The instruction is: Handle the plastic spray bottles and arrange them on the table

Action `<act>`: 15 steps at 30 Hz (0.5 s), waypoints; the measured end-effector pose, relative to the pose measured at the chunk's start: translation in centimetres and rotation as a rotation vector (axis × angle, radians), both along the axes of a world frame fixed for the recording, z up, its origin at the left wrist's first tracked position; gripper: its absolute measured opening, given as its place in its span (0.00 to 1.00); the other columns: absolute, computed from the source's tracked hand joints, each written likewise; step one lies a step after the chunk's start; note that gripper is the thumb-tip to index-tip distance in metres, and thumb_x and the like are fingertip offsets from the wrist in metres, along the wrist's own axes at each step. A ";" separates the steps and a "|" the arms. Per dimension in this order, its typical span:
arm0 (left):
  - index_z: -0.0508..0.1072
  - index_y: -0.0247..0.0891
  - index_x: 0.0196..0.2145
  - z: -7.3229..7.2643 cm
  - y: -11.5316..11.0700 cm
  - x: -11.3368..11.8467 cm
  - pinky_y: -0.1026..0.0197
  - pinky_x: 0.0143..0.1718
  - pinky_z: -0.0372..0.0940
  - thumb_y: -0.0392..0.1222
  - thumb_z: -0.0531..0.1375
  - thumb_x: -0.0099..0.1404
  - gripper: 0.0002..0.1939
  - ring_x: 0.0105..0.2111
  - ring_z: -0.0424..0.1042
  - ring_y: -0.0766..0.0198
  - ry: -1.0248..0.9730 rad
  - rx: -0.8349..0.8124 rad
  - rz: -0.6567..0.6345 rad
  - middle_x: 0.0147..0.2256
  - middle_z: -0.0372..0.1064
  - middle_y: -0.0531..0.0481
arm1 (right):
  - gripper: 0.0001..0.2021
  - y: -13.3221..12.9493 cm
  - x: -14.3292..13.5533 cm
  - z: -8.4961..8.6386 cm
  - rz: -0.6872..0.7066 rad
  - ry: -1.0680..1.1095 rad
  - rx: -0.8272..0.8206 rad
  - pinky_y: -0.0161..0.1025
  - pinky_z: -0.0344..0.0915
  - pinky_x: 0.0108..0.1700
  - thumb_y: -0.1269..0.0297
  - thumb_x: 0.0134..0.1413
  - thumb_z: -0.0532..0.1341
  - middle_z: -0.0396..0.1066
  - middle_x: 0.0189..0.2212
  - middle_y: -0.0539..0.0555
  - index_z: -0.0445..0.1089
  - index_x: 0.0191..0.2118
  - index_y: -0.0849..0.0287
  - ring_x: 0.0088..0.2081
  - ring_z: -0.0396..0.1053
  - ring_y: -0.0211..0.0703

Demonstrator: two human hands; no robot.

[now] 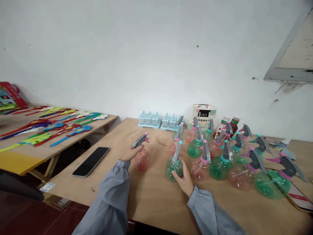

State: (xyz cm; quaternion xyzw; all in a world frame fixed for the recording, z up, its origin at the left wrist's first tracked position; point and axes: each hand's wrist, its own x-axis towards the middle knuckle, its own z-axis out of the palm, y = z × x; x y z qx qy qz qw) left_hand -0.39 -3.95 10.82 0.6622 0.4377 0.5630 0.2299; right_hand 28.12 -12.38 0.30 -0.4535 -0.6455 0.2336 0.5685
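My left hand [129, 151] is closed round the neck of a pink spray bottle [142, 160], which stands upright with its grey trigger head showing above the fingers. My right hand [185, 180] grips the side of a green spray bottle [173, 169], thumb on its front, fingers partly hidden behind it. Right of that hand, several more round spray bottles stand in a group, among them a pink one [200, 168] and a green one [220, 167], with grey, pink and turquoise heads.
A black phone [91, 161] lies left on the wooden table [156, 199]. Pale blue moulds [149, 120], a printed bag [202, 117] and small bottles [223, 125] stand near the wall. Another phone [299, 195] lies far right. Colourful hand-shaped clappers [78, 130] cover the left table.
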 end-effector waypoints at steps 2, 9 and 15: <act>0.81 0.39 0.38 0.1 0.4 0.3 0.55 0.37 0.72 0.45 0.61 0.52 0.16 0.35 0.74 0.56 -0.046 -0.163 -0.043 0.36 0.79 0.46 | 0.31 0.0 0.0 -0.1 0.010 0.011 -0.001 0.54 0.61 0.64 0.56 0.53 0.66 0.68 0.59 0.60 0.61 0.62 0.54 0.61 0.66 0.55; 0.74 0.35 0.50 -0.1 0.4 2.4 0.59 0.37 0.72 0.45 0.58 0.54 0.26 0.34 0.77 0.61 -0.473 -0.405 -0.267 0.48 0.77 0.39 | 0.31 -0.2 0.3 0.1 0.052 -0.001 -0.031 0.54 0.60 0.65 0.56 0.55 0.65 0.67 0.60 0.60 0.59 0.63 0.54 0.62 0.65 0.54; 0.72 0.35 0.48 -0.3 0.3 3.5 0.55 0.40 0.74 0.44 0.56 0.56 0.22 0.49 0.77 0.51 -0.521 -0.537 -0.341 0.48 0.77 0.38 | 0.31 -0.2 0.5 -0.2 0.059 -0.006 -0.029 0.53 0.61 0.65 0.56 0.54 0.65 0.67 0.60 0.60 0.60 0.63 0.54 0.61 0.66 0.55</act>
